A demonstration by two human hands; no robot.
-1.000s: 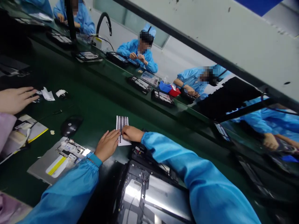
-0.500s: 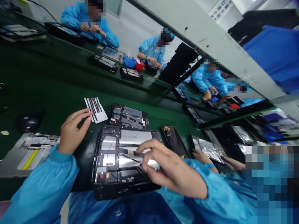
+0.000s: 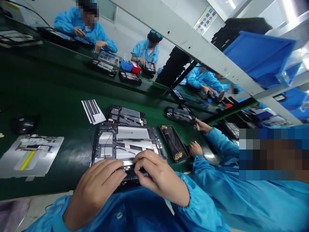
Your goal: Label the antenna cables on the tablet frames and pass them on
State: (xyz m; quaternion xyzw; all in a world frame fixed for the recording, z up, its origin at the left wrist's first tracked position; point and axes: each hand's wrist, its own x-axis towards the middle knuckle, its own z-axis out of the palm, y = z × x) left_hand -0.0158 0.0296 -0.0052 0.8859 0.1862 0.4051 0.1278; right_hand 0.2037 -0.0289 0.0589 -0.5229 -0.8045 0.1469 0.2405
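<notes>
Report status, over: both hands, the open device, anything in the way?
Left hand and right hand at near side of open device; grip unclear. Inside exposed, near side partly hidden. Wire tray beside it, seemingly not blocking.

Dark green workbench (image 3: 55, 87) overhung by a pale metal beam (image 3: 178, 32), white wall (image 3: 131, 24) set with a greenish window (image 3: 107, 9), sign (image 3: 206, 20) with dark characters mounted beyond, ceiling (image 3: 291, 9) brightly lit at upper right
</notes>
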